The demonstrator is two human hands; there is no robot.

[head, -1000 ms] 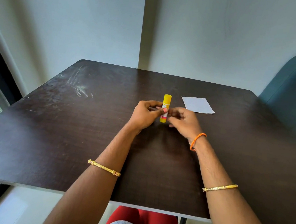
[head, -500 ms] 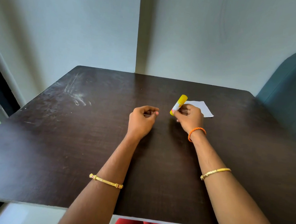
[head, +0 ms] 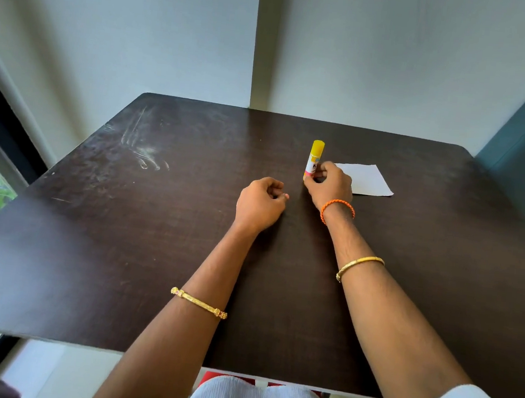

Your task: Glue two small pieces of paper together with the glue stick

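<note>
The right hand (head: 330, 186) holds the capped glue stick (head: 314, 159) upright on the dark counter (head: 121, 232), its grip closed round the lower body. The hand covers the near corner of the white paper (head: 368, 180) just beside it. The left hand (head: 259, 205) rests nearby, loosely curled with nothing in its grip.

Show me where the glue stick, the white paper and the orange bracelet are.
glue stick (head: 314, 159), head view, on its upright body below the yellow cap.
white paper (head: 368, 180), head view, on its bare middle.
orange bracelet (head: 338, 203), head view, on the braid across the wrist.
</note>
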